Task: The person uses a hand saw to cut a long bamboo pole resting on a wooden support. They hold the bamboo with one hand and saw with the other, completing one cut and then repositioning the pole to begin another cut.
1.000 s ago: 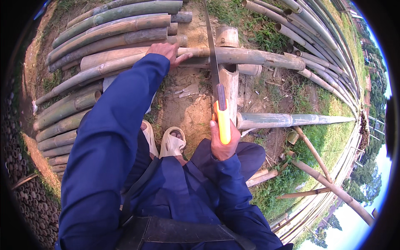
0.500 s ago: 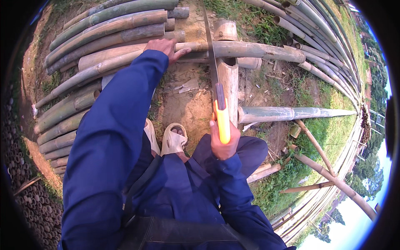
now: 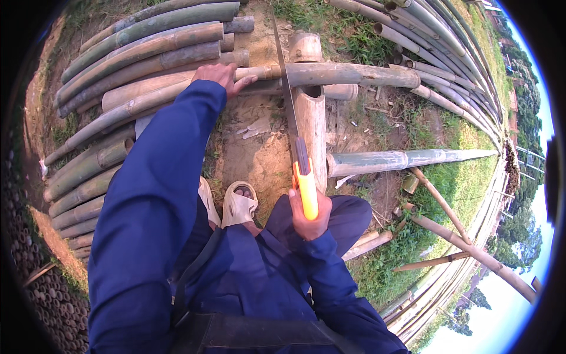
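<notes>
My right hand [image 3: 312, 220] is closed around the orange-yellow handle of a hand saw [image 3: 306, 193]. The saw's long blade points away from me and crosses a bamboo pole [image 3: 359, 75] that lies from left to right. On the left part of this pole, my left hand [image 3: 219, 76] presses down with its fingers wrapped over it and the thumb along its near side. Beneath the pole, close to the blade, lies a thick bamboo piece [image 3: 312, 127] with an open hollow end. A short bamboo stub [image 3: 305, 47] stands just beyond the pole.
Stacked bamboo poles [image 3: 141, 56] lie at the far left, with more [image 3: 88, 189] beside my left arm. Another pile of poles [image 3: 436, 41] is at the far right. A green pole [image 3: 407, 160] stretches rightward near my knee. My feet in cream sandals [image 3: 239, 205] rest on bare soil.
The saw and my right hand have come a little toward me, with the blade still across the pole. My left hand keeps its place on the pole. The whole view has shifted slightly.
</notes>
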